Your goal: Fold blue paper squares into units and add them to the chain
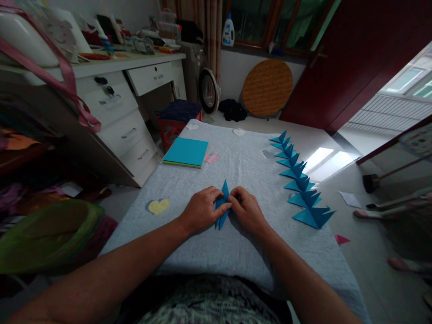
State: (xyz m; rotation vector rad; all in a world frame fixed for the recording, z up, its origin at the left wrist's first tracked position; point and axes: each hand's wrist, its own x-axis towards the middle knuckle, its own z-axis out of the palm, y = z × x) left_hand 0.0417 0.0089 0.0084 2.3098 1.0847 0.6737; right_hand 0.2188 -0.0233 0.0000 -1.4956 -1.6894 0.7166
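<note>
A narrow, pointed piece of folded blue origami paper (pixel 222 220) lies on the cloth-covered table between my hands, its long tips pointing away from me and toward me. My left hand (pixel 203 208) grips its left side, with the thumb laid across the middle. From the right, my right hand (pixel 245 208) pinches the paper's edge with thumb and curled forefinger. Along the table's right side stands a row of several finished blue paper cranes (pixel 303 185). A stack of square origami paper (pixel 186 152), blue on top, rests at the far left.
The grey tablecloth (pixel 236 157) carries heart patterns, one of them yellow (pixel 158 206). A white drawer desk (pixel 111 101) stands to the left, above a green-lined basket (pixel 50 234). A red stool (pixel 175 117) is beyond the far left corner. Pink paper (pixel 342 239) lies off the right edge.
</note>
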